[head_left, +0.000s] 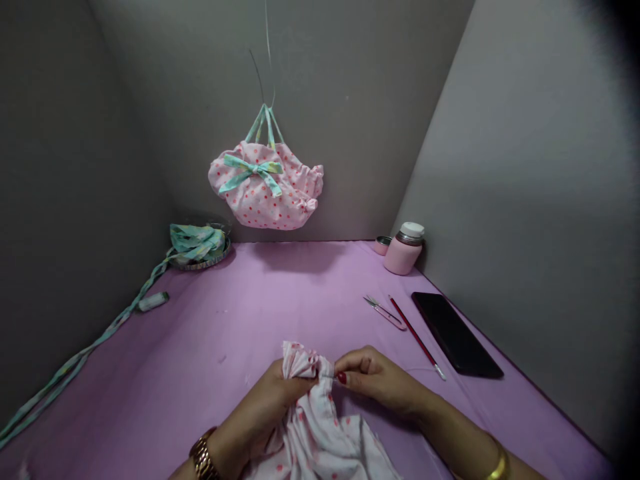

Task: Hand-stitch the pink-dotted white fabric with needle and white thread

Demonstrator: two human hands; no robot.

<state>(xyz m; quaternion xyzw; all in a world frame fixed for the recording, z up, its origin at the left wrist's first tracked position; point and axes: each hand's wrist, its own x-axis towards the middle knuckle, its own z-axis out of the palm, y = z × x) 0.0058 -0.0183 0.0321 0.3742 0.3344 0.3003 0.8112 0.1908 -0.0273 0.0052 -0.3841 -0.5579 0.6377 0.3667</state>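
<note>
At the lower middle of the head view, my left hand (pixel 275 390) grips a pale pink fabric piece with red dots (pixel 320 413), its gathered top edge bunched above the thumb. Thumb and fingers of my right hand (pixel 370 380) pinch a thin needle (pixel 328 377) against the gathered edge, just right of the left thumb. A fine pale thread seems to trail right from behind the right hand. The lower part of the fabric hangs in folds between both forearms and runs out of the frame.
A dotted pouch with a green bow (pixel 265 187) hangs at the back. Right: thread snips (pixel 385 313), a red pencil (pixel 417 337), a black phone (pixel 455 333), a pink jar (pixel 403 255), a small lid (pixel 383 245). Left: green fabric strips (pixel 197 241) and a white marker-like item (pixel 153 302).
</note>
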